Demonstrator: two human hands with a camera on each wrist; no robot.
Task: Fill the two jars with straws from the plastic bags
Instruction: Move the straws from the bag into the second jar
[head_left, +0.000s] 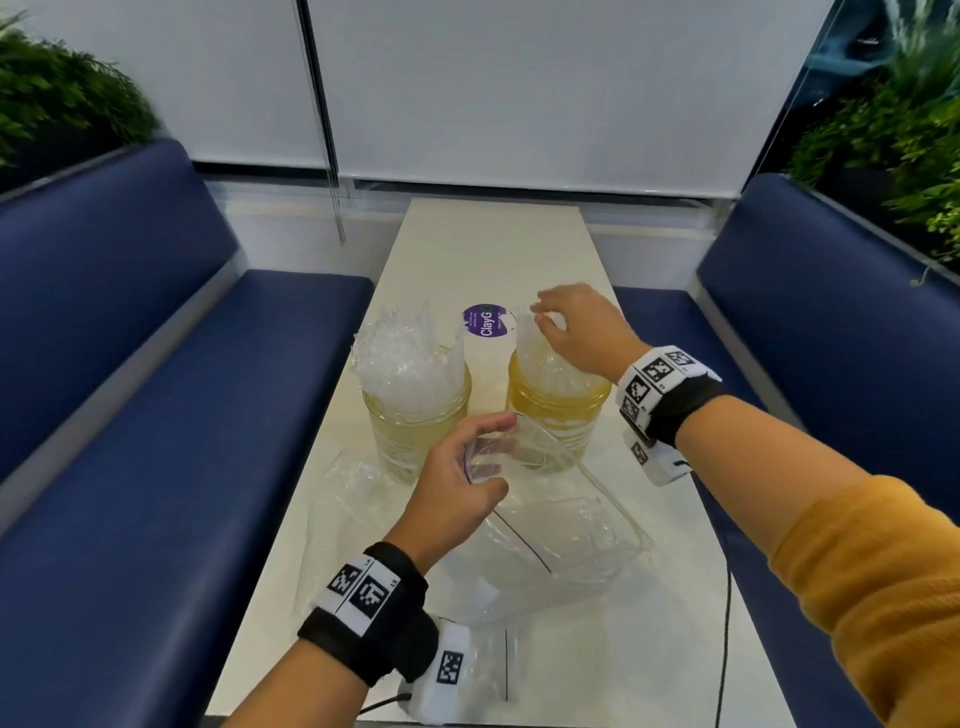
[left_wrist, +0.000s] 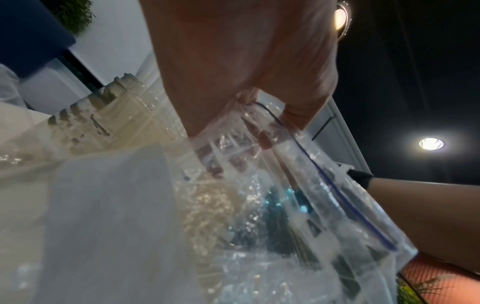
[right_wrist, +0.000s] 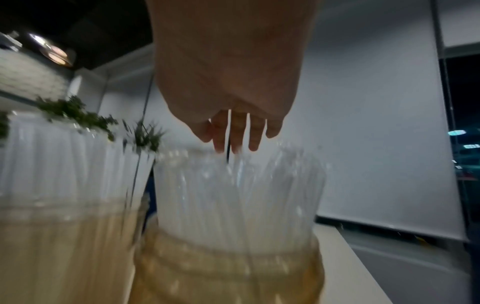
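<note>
Two yellowish glass jars stand side by side on the pale table (head_left: 467, 249), both packed with clear wrapped straws. The left jar (head_left: 415, 421) holds a spread bundle of straws (head_left: 410, 353). Over the right jar (head_left: 558, 410) (right_wrist: 228, 267) my right hand (head_left: 566, 322) (right_wrist: 233, 131) hovers with fingers straight and pointing down, their tips at the tops of its straws (right_wrist: 239, 189). My left hand (head_left: 462, 467) (left_wrist: 262, 115) pinches the mouth of a clear zip bag (head_left: 550, 540) (left_wrist: 298, 195) that lies in front of the jars.
A round lid with a purple label (head_left: 485, 325) lies behind the jars. More flat clear plastic bags (head_left: 353, 483) lie at the near left and by the table's front edge. Blue benches (head_left: 130, 389) flank the narrow table. A black cable (head_left: 727, 597) runs along the right edge.
</note>
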